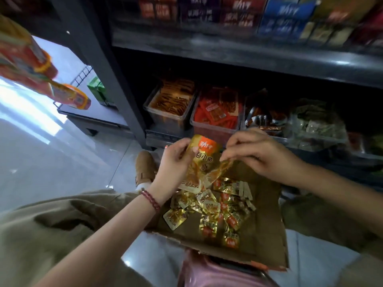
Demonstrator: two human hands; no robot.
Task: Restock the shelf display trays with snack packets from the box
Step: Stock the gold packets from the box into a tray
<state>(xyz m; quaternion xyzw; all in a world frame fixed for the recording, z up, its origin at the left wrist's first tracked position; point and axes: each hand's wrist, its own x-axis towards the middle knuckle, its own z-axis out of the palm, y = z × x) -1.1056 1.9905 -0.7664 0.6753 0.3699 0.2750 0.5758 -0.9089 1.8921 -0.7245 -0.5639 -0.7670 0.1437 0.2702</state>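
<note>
At frame centre, found a large gold snack bag [204, 160] held between both hands above the cardboard box [267, 224]. Noted left hand [176, 162] at 9 o'clock of the bag, fingers curled round its upper edge, thumb laid across the printed face. Noted right hand [259, 154] at 3 o'clock, thumb and fingertips pinched together on a loose flap of the bag's foil; remaining fingers bent, tips partly hidden behind it. Recorded small gold packets [209, 206] scattered on the box floor at 6 o'clock of the bag; count not determinable. Logged box near edge as ragged. Logged clear display trays at 12 o'clock on the lowest shelf: one of brown-orange sticks [165, 119], one of red packets [215, 126]; further trays toward 2 o'clock partly masked by the right hand and too dim to identify. Could not read upper-shelf cartons [238, 13] owing to blur. Saw a woven bracelet [150, 199] on the left wrist.
</note>
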